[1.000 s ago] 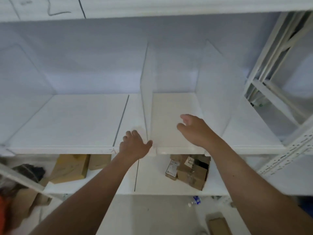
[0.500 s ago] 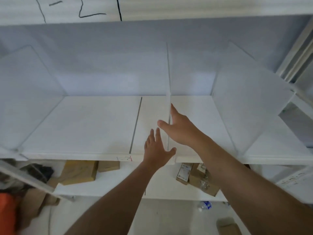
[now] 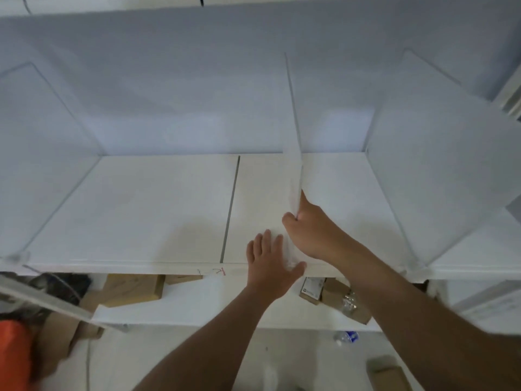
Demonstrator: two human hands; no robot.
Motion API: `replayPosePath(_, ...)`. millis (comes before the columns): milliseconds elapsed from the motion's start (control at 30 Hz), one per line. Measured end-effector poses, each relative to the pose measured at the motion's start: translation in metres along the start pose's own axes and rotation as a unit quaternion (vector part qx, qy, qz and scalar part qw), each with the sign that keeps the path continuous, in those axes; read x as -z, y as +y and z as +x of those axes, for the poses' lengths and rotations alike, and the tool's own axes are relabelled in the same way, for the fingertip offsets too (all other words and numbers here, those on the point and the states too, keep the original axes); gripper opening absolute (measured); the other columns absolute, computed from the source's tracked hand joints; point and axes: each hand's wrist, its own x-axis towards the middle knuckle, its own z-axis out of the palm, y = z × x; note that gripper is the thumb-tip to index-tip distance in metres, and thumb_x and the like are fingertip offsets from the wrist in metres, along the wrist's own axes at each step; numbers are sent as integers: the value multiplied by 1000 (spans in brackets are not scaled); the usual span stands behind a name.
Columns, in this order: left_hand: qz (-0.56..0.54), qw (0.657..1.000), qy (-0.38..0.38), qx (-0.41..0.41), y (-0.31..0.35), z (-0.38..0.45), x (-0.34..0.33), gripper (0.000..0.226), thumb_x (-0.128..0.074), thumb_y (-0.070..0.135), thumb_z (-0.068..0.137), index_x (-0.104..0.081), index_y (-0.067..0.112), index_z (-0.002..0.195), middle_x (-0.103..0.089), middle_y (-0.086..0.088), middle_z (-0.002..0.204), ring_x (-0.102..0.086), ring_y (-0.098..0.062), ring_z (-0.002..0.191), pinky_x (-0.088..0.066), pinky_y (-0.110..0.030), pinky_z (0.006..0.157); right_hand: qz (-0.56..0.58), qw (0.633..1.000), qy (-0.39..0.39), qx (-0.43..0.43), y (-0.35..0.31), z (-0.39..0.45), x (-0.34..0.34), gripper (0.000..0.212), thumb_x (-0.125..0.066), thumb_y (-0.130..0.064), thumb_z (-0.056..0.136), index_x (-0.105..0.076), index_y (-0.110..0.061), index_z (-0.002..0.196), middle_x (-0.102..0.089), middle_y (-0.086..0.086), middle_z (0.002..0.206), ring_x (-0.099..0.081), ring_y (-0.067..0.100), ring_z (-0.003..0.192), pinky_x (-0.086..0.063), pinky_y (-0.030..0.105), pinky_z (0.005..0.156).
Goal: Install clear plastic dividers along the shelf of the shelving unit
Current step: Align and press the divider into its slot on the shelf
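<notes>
A clear plastic divider (image 3: 293, 131) stands upright on the white shelf (image 3: 158, 210), right of the dark seam (image 3: 231, 210). My right hand (image 3: 310, 230) pinches the divider's front edge low down, thumb on its left side. Flat on the shelf at the divider's front foot lies my left hand (image 3: 270, 263), fingers spread, thumb by the shelf's front lip. Two more clear dividers stand on the shelf: one at the far left (image 3: 42, 153) and one at the right (image 3: 439, 153).
Red marks (image 3: 218, 271) sit on the shelf's front lip. On the lower shelf lie cardboard boxes at the left (image 3: 132, 289) and right (image 3: 335, 297). A plastic bottle (image 3: 345, 337) and a box (image 3: 389, 373) lie on the floor. Something orange (image 3: 14, 359) is at the bottom left.
My right hand has moved left onto the middle divider's front edge and closed on it. My left hand stays flat at its foot. The view has shifted left.
</notes>
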Motion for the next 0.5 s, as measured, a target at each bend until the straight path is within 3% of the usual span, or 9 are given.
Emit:
replayPosePath(133, 14, 1000, 7, -17, -3, -5, -4, 78, -34, 67, 83, -18, 23, 145, -16, -11, 158, -6, -32, 146, -9, -50, 119, 20, 1000, 16, -16, -2, 2, -4, 61, -36, -18, 99, -10, -24, 154, -66, 16, 107, -66, 27, 82, -55, 37, 75)
replayPosePath(267, -1, 999, 14, -28, -5, -6, -3, 73, -34, 64, 84, -25, 24, 144, -18, -11, 158, -6, -31, 147, -7, -49, 119, 35, 998, 35, -29, -4, 8, -12, 52, -37, -14, 97, -27, -15, 148, -50, -6, 73, -54, 12, 59, -43, 26, 54)
replayPosePath(333, -16, 999, 17, -30, -8, -6, -3, 71, -38, 61, 84, -27, 24, 143, -20, -11, 157, -7, -30, 147, -7, -47, 120, 45, 997, 50, -38, -7, 10, -16, 48, -37, -11, 95, -34, -9, 143, -48, -5, 70, -50, 11, 53, -37, 24, 51)
replayPosePath(500, -15, 999, 38, -28, -36, -8, 6, 74, -37, 65, 82, -22, 25, 143, -21, -13, 157, -8, -29, 147, -3, -45, 121, 62, 996, 48, -36, -26, 12, -35, 53, -37, -14, 97, -27, -17, 149, -53, -4, 74, -54, 11, 57, -41, 23, 52)
